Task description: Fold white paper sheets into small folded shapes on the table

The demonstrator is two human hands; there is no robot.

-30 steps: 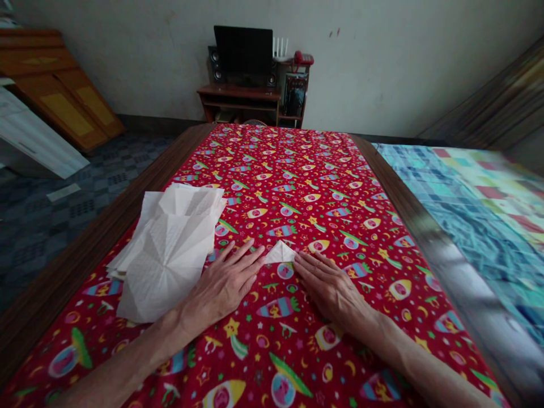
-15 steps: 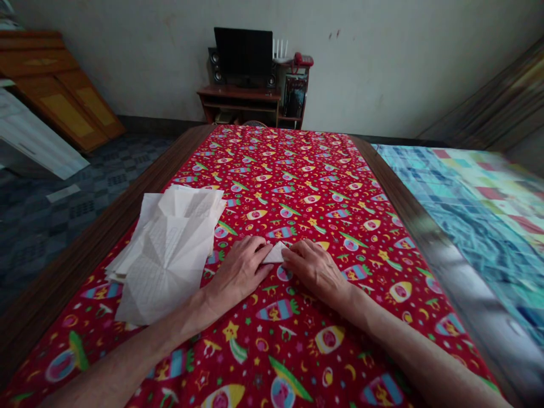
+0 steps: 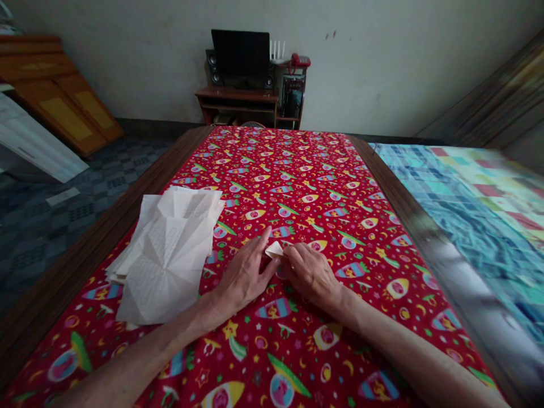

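Note:
A small folded piece of white paper (image 3: 274, 249) is between my hands, just above the red patterned cloth. My right hand (image 3: 311, 271) pinches its right side, with the fingers curled over it. My left hand (image 3: 246, 269) is at its left, the index finger stretched forward and the thumb near the paper's lower edge. Whether that thumb touches the paper is hard to make out. To the left of my left hand lies a stack of creased white paper sheets (image 3: 170, 255), the top one marked with fold lines spreading from its centre.
The red cloth (image 3: 289, 181) covers a table with dark wooden edges (image 3: 144, 187). Beyond its far end stands a desk (image 3: 238, 99) with a monitor (image 3: 240, 54) and a red telephone (image 3: 300, 60). A bed with a checked cover (image 3: 442, 187) is at right, wooden cabinet (image 3: 72, 96) at left.
My left fingers have opened off the paper, with the index finger now extended. The folded paper has turned and tilted in my right hand. The whole view has shifted slightly.

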